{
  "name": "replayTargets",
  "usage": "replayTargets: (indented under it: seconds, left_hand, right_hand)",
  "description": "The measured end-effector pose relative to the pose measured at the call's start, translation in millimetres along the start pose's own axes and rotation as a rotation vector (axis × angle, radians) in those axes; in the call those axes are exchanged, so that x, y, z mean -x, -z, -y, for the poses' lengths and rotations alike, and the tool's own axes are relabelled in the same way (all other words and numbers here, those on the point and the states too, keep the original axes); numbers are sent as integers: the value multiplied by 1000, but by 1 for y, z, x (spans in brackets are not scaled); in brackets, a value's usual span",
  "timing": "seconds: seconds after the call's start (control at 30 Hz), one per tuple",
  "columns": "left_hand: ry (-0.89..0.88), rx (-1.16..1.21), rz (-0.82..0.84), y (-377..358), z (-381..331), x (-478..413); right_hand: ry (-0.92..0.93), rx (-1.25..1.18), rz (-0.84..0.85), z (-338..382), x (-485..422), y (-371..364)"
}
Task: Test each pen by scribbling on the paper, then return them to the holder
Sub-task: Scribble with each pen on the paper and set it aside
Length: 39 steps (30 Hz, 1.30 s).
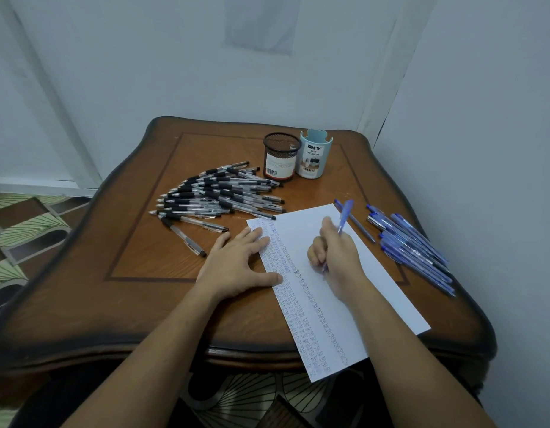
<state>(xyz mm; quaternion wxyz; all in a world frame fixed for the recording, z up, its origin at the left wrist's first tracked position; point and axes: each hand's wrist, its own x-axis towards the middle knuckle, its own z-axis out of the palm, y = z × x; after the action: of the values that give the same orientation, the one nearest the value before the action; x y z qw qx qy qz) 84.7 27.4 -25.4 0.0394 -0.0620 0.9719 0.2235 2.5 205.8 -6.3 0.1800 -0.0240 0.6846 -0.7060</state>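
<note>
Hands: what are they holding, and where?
The right hand grips a blue pen low on its barrel. The left hand holds nothing, resting flat on the paper.

Left hand (236, 267) flat; right hand (338, 261), fingers (315, 253) around blue pen (344, 216).

A brown wooden bench (138, 242) with a scalloped, dark-edged rim fills the middle of the view, and a thin dark inlaid line (150, 278) frames its top. Behind the bench rises a pale grey wall (175, 72) with a lighter rectangular patch (263, 23) high above the bench. A white post (51, 97) leans left of the bench, and white corner trim (382, 88) stands behind its far right corner. Fan-patterned green and brown flooring (26, 217) lies left of the bench and below its near edge.
</note>
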Motion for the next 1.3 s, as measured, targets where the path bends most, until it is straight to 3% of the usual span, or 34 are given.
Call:
replayTargets:
  seconds: [0.2, 0.47, 0.53, 0.7, 0.77, 0.87, 1.0, 1.3]
  left_hand:
    - [2, -22, 17, 2, -1, 0]
    - [7, -21, 24, 3, -1, 1]
    - [-9, -20, 10, 2, 0, 1]
    - [-17, -1, -10, 1, 0, 2]
    - [-17, -1, -4, 1, 0, 1]
    - [-14, -2, -4, 1, 0, 0]
    - [-8, -9, -7, -1, 1, -1]
    - [-2, 3, -4, 0, -1, -1]
  right_hand:
    - [-55, 96, 144, 10, 1, 6]
    - [-108, -50, 112, 32, -5, 20]
    - [-22, 88, 61, 34, -7, 33]
    - [296, 821, -161, 38, -9, 87]
    - [292, 1068, -240, 41, -12, 114]
    - [209, 1191, -304, 40, -15, 141]
    - [185, 1314, -269, 33, -16, 150]
    - [239, 1268, -264, 29, -27, 137]
